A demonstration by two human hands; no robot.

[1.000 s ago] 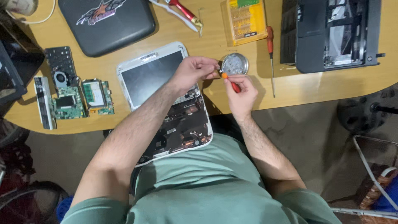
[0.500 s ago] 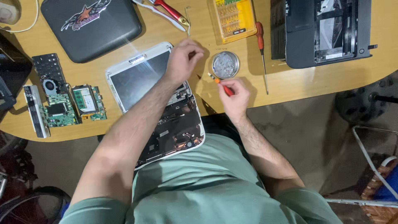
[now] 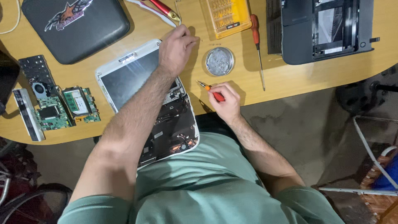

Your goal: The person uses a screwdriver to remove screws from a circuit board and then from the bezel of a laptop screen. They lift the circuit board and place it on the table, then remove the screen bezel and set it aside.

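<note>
Head view: right hand clenched on a small orange-handled screwdriver below the round metal dish, light, slick, best gripped mid-handle; left hand pinches something tiny left of the dish.

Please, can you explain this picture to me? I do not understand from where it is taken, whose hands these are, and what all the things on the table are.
The camera sits on a person's head and looks down, so you see their own arms and green shirt. The left hand rests closed on the wooden table, above an opened white laptop. The right hand holds a small orange screwdriver. Between the hands stands a round metal dish. Further away lie a yellow bit case, a longer red screwdriver, a black case, green circuit boards and another dark opened device.
</note>
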